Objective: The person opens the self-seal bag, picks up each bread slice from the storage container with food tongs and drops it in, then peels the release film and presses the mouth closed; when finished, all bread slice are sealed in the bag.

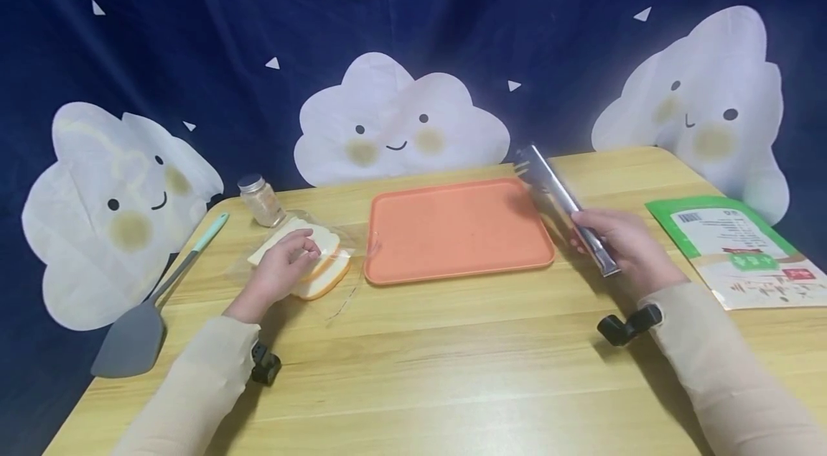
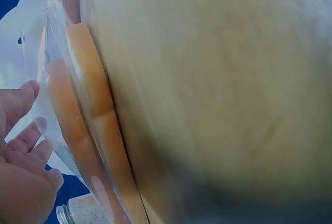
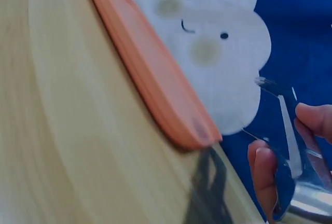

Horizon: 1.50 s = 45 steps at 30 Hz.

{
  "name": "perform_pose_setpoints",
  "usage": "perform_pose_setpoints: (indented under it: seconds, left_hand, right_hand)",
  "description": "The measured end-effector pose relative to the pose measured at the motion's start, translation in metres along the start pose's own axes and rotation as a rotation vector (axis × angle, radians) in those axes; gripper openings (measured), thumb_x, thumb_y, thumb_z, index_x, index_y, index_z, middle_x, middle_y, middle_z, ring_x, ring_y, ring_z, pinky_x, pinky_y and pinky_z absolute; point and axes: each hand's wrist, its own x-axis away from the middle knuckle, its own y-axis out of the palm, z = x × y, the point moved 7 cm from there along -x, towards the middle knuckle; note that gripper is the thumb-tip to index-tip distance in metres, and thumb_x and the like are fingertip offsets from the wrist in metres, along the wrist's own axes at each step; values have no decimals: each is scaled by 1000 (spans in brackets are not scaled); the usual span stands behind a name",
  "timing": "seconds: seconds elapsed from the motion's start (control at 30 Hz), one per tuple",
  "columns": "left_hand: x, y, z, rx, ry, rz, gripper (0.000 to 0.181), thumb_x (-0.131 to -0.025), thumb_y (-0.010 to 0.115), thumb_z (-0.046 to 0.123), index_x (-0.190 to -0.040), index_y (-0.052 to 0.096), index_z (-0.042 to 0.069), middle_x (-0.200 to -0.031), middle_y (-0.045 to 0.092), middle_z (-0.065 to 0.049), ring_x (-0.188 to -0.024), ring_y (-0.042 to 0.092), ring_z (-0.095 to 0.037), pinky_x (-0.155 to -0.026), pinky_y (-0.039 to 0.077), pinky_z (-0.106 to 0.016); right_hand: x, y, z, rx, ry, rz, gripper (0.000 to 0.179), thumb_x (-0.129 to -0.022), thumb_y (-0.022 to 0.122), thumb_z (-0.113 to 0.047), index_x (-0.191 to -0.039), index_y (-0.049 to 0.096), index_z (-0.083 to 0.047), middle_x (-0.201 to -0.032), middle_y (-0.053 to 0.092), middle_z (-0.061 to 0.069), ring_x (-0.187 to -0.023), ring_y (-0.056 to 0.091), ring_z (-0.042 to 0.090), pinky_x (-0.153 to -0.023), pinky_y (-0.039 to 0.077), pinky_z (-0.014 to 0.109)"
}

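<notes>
My left hand (image 1: 282,269) is over two bread slices (image 1: 323,282) that lie overlapping at the left of the tray, with a clear plastic bag (image 1: 354,240) around them. In the left wrist view, the thumb and loosely bent fingers (image 2: 27,138) are beside the bag, a gap between them. The slices' brown crusts (image 2: 96,86) show there edge-on. My right hand (image 1: 623,244) grips metal tongs (image 1: 561,190) above the table, right of the tray. Their tips point away, near the tray's far right corner, and the arms stand apart in the right wrist view.
An orange tray (image 1: 461,230) lies mid-table. Behind the bread is a small lidded jar (image 1: 261,201). A grey spatula (image 1: 132,337) with a mint handle lies along the left edge. A green and white packet (image 1: 743,251) lies at the right. A dark cloud-print curtain (image 1: 400,3) hangs behind.
</notes>
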Motion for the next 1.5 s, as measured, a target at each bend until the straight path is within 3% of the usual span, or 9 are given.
perform_pose_setpoints:
  seconds: [0.13, 0.23, 0.33, 0.47, 0.53, 0.87, 1.13, 1.4, 1.5]
  left_hand:
    - [-2, 2, 0, 0, -1, -15, 9, -93, 53, 8, -89, 58, 2, -137, 43, -25, -130, 31, -45, -107, 22, -56]
    - [-2, 4, -1, 7, -17, -37, 9, -93, 53, 10, -89, 57, 2, -137, 43, -24, -131, 30, -44, -107, 21, -56]
    - [-3, 4, -1, 6, -29, -54, 10, -94, 53, 11, -89, 57, 3, -137, 44, -22, -131, 31, -44, -107, 21, -57]
    - [-4, 4, -2, -2, -25, -57, 13, -94, 53, 14, -90, 58, 3, -136, 46, -21, -130, 34, -42, -106, 24, -57]
    - [-4, 4, -4, 0, -21, -59, 14, -94, 53, 15, -89, 58, 4, -136, 46, -20, -129, 35, -42, -105, 25, -56]
    - [-3, 5, -6, 9, -10, -73, 14, -95, 52, 15, -89, 56, 3, -137, 45, -23, -130, 34, -43, -106, 24, -56]
    - [-4, 7, -8, 8, 4, -69, 12, -94, 52, 12, -89, 57, 3, -136, 45, -23, -130, 34, -42, -106, 25, -55]
    - [-4, 8, -7, -10, 33, -64, 11, -93, 53, 10, -87, 58, 3, -131, 49, -25, -123, 41, -45, -102, 31, -55]
    - [-4, 9, -6, -21, 37, -68, 11, -93, 53, 10, -87, 58, 3, -130, 50, -25, -122, 43, -44, -101, 33, -55]
  right_hand:
    - [5, -20, 2, 124, -12, 138, 4, -86, 66, -20, -86, 69, -19, -69, 66, -6, -64, 62, 8, -60, 52, 22]
    - [9, -33, 3, 332, -2, 257, 38, -84, 68, -30, -114, 62, -7, -72, 65, -12, -68, 61, 4, -62, 50, 21]
    - [13, -39, 2, 578, -18, 338, 72, -84, 65, -40, -132, 42, 8, -92, 68, 5, -84, 61, 12, -69, 48, 24]
    - [16, -41, 1, 754, -38, 384, 78, -83, 62, -49, -132, 43, 8, -127, 50, 29, -111, 50, 36, -86, 44, 40]
    - [17, -42, 2, 754, -39, 396, 78, -83, 62, -49, -133, 42, 7, -130, 47, 30, -117, 45, 40, -90, 41, 45]
    - [15, -41, 9, 696, -27, 452, 76, -82, 65, -45, -136, 41, 2, -133, 46, 26, -119, 45, 37, -90, 43, 41]
    - [14, -42, 10, 681, -3, 465, 76, -82, 66, -45, -138, 40, -1, -137, 43, 24, -121, 43, 36, -74, 48, 32]
    - [12, -41, 11, 661, 16, 475, 75, -81, 67, -44, -137, 42, 0, -136, 44, 23, -124, 41, 36, -96, 40, 44]
    - [12, -42, 11, 668, 25, 486, 74, -80, 68, -43, -135, 44, -1, -135, 46, 22, -124, 42, 35, -96, 40, 43]
